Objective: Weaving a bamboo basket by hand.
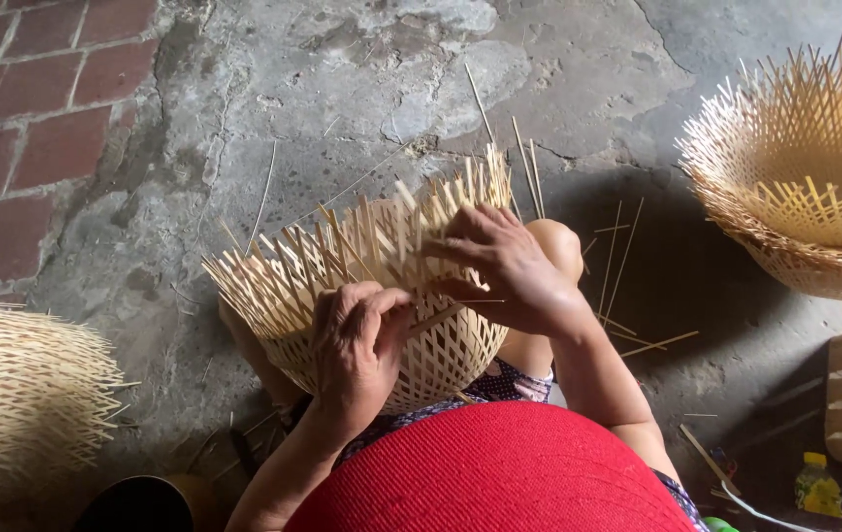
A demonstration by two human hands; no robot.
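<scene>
We rest the half-woven bamboo basket [382,296], pale lattice with loose strip ends fanning upward, on our lap. Our left hand [357,345] pinches a strip at its rim; our right hand [500,261] curls over the upper edge, fingers closed on strips.

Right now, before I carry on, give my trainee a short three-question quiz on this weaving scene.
1. True or false: both hands are on the unfinished basket in the person's lap.
2. Where do the finished-looking stacked baskets sit? A) upper right B) lower left C) under the red hat
3. What does the left hand pinch against the basket's woven wall?

Key
1. True: the right hand rests on the rim among the loose strip ends, the left on the woven side.
2. A
3. A thin bamboo strip.
</scene>
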